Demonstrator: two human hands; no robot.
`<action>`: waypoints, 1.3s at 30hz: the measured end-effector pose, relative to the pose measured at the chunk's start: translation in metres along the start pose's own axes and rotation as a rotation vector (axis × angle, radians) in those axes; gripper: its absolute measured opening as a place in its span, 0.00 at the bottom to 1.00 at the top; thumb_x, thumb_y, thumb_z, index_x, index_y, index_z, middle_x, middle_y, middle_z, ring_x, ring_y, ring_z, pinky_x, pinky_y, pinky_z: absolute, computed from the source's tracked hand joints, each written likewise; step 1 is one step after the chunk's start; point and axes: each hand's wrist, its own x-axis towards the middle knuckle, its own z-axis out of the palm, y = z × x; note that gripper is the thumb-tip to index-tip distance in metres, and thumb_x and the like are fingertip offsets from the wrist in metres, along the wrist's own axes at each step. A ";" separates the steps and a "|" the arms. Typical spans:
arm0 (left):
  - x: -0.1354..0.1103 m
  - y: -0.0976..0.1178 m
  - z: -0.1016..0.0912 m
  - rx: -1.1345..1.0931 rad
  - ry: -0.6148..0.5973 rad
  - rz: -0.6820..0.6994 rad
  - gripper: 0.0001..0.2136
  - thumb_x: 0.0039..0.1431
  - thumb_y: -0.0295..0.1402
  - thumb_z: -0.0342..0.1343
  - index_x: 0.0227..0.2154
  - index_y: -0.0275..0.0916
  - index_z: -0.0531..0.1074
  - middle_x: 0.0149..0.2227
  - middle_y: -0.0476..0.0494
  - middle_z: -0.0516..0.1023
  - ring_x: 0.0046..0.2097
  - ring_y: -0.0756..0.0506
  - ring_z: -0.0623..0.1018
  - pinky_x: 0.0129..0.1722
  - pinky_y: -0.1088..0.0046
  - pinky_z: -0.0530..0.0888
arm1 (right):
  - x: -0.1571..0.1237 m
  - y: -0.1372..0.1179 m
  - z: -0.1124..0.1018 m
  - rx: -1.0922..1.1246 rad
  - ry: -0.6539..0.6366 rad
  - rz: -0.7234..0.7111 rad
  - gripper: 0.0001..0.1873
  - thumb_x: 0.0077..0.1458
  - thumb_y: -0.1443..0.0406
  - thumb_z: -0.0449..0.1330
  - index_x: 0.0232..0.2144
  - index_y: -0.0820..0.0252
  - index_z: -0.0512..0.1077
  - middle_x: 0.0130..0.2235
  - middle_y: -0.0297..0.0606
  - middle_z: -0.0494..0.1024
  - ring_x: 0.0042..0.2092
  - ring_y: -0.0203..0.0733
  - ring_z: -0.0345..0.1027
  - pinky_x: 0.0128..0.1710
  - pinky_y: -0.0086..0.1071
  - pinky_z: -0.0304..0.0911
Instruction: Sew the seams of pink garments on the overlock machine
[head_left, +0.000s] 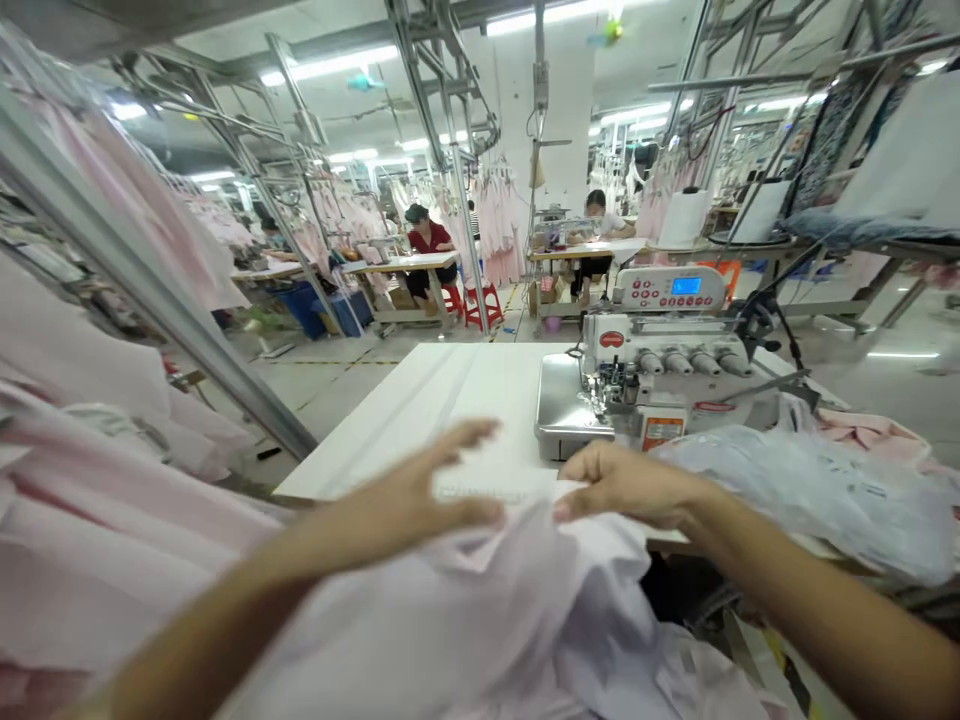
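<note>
A pale pink cloth garment [457,610] lies bunched below both hands, hanging over the near edge of the white sewing table [442,400]. My right hand [622,485] pinches the cloth's upper edge between thumb and fingers, close to the overlock sewing machine [645,370]. My left hand [427,485] is blurred, with fingers spread, and rests over the cloth near the table's near edge. The machine's needle area sits just beyond my right hand, not touching the cloth.
A translucent plastic bag [810,500] lies right of the machine, over pink pieces. Stacked pink garments [97,520] fill the left side beside a slanted metal rail [150,280]. Co-workers sit at sewing tables [397,265] farther back, among hanging pink garments.
</note>
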 end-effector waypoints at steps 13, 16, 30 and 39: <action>0.057 -0.018 0.077 -0.635 -0.319 -0.196 0.20 0.54 0.50 0.62 0.31 0.34 0.72 0.28 0.49 0.71 0.30 0.52 0.68 0.29 0.78 0.62 | -0.012 0.075 0.028 -0.454 0.832 -0.624 0.04 0.63 0.68 0.57 0.34 0.57 0.68 0.30 0.35 0.75 0.32 0.41 0.70 0.32 0.31 0.63; 0.062 -0.018 0.076 -0.586 -0.197 -0.204 0.20 0.55 0.50 0.60 0.29 0.35 0.71 0.27 0.50 0.69 0.31 0.51 0.66 0.31 0.78 0.63 | -0.011 0.077 0.034 -0.834 0.959 -0.972 0.10 0.63 0.75 0.53 0.35 0.59 0.70 0.38 0.43 0.78 0.41 0.46 0.71 0.42 0.39 0.67; 0.048 -0.009 0.080 -1.240 -0.135 -0.564 0.17 0.46 0.35 0.72 0.32 0.34 0.71 0.26 0.51 0.70 0.27 0.54 0.70 0.31 0.79 0.70 | -0.015 0.084 0.041 -0.166 0.752 -0.621 0.08 0.67 0.65 0.54 0.38 0.56 0.74 0.35 0.34 0.79 0.36 0.37 0.74 0.35 0.22 0.66; 0.070 -0.013 0.082 -0.612 -0.049 -0.402 0.16 0.43 0.42 0.70 0.25 0.35 0.74 0.25 0.47 0.75 0.28 0.51 0.70 0.27 0.78 0.65 | -0.003 0.091 0.061 -0.604 0.669 -0.854 0.13 0.67 0.67 0.50 0.41 0.54 0.76 0.30 0.37 0.79 0.30 0.41 0.75 0.30 0.27 0.71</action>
